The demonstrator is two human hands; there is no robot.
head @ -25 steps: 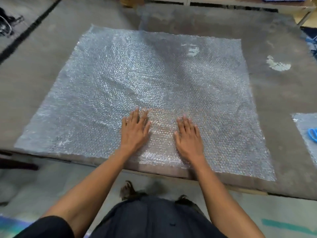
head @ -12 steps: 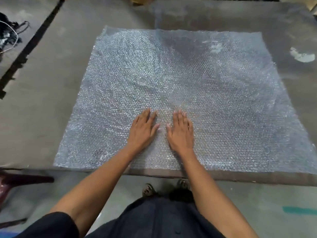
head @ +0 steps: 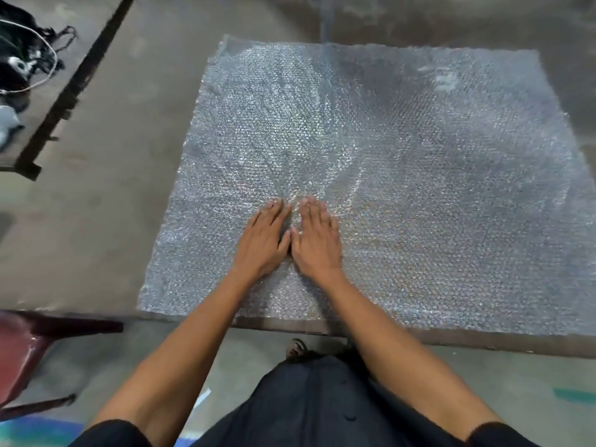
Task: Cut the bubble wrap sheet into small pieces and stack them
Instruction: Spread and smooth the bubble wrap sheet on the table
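The bubble wrap sheet (head: 403, 175) is spread flat on the brown table (head: 106, 204). The left hand (head: 263, 241) and right hand (head: 317, 243) are laid on it side by side — fingers straight, nothing gripped.

The big see-through bubble wrap sheet (head: 403, 175) is lying flat on the grey-brown table (head: 106, 201), with nothing sitting on it except the left hand (head: 263, 241) and right hand (head: 317, 241), which are pressing side by side near its front edge. Left of the sheet, bare table is showing. Far left of the sheet, a black tangle of cords (head: 24, 56) is lying past a dark gap.
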